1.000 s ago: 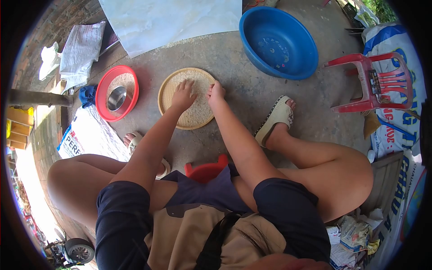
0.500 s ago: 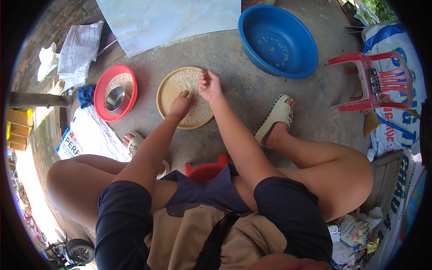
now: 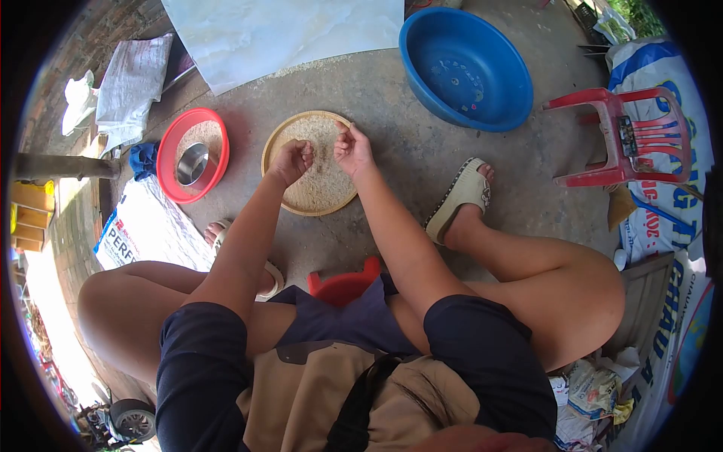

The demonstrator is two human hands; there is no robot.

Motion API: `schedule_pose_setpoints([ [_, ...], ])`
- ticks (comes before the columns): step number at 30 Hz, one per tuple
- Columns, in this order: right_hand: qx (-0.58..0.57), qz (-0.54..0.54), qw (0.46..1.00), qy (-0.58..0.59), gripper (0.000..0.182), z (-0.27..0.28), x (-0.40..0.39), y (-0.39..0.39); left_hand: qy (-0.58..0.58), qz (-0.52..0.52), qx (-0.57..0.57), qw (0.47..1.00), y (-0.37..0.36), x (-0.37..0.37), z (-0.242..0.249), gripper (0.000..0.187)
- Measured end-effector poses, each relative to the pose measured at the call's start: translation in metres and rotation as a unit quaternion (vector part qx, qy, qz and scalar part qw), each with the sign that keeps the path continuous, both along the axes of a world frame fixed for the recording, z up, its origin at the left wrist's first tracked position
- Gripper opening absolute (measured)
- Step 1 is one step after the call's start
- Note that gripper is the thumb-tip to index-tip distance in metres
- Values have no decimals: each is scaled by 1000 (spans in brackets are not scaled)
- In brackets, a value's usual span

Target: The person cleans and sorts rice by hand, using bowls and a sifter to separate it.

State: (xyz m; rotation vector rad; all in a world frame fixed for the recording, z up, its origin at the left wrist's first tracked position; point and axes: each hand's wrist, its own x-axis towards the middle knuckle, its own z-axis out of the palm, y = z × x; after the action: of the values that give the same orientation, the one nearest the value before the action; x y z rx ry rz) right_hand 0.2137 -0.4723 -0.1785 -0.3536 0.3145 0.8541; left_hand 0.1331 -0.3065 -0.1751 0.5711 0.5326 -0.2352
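Note:
A round woven bamboo tray (image 3: 273,147) lies on the ground in front of me, with pale grains (image 3: 322,188) spread over it that look like rice. Above the tray's left half is my left hand (image 3: 292,160), its fingers curled closed. My right hand (image 3: 352,152) is over the right rim, fingers bent inward and thumb close to the index finger. Whatever either hand may hold is too small or hidden to make out. Left of the tray stands a red plastic basin (image 3: 169,143) with similar grains and a metal bowl (image 3: 193,164) in it.
A large blue basin (image 3: 467,68) stands at the upper right, beside a pale sheet (image 3: 286,38). A red plastic chair (image 3: 602,135) is on the right near printed sacks (image 3: 663,203). A white sack (image 3: 154,230) lies by my left foot. A red stool (image 3: 343,286) is under me.
My left hand has lifted from the grains and shifted left and slightly up, with its fingers now curled inward. The right hand has barely moved.

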Motion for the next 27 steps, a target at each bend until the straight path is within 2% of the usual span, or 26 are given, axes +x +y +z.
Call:
schedule_pose_setpoints([
  [4,-71,-26,996,38,35,18,-2,6,-60,-12,-81,995,6,3,15,25],
  [6,-98,-34,993,49,35,21,-4,7,-140,-71,-180,971,8,10,24,30],
  [11,23,37,999,-24,39,-2,-4,7,-233,-129,-247,932,9,37,50,48],
  [13,21,43,999,-17,40,5,-8,10,-264,-154,-263,915,2,46,71,53],
  [15,20,47,999,-8,40,13,-12,14,-343,-144,-255,892,-7,52,94,56],
  [17,-31,44,998,-8,39,16,-15,18,-337,-120,-237,904,-14,59,109,53],
  [19,-29,44,999,-2,38,13,-16,22,-323,-30,-265,908,-25,65,122,49],
  [20,-29,43,999,3,36,11,-16,23,-277,3,-246,929,-29,66,130,48],
  [21,-30,43,999,3,36,12,-16,23,-278,3,-246,929,-31,68,128,48],
  [23,-34,41,999,1,33,14,-18,23,-265,-36,-156,951,-34,71,125,49],
  [24,-34,41,999,1,33,13,-18,23,-217,-26,-88,972,-39,70,125,49],
  [25,-28,45,999,-9,32,12,-18,23,-216,-26,-87,972,-40,71,121,49],
  [27,-22,49,998,-18,30,12,-17,24,-97,-25,-12,995,-43,71,113,47],
])
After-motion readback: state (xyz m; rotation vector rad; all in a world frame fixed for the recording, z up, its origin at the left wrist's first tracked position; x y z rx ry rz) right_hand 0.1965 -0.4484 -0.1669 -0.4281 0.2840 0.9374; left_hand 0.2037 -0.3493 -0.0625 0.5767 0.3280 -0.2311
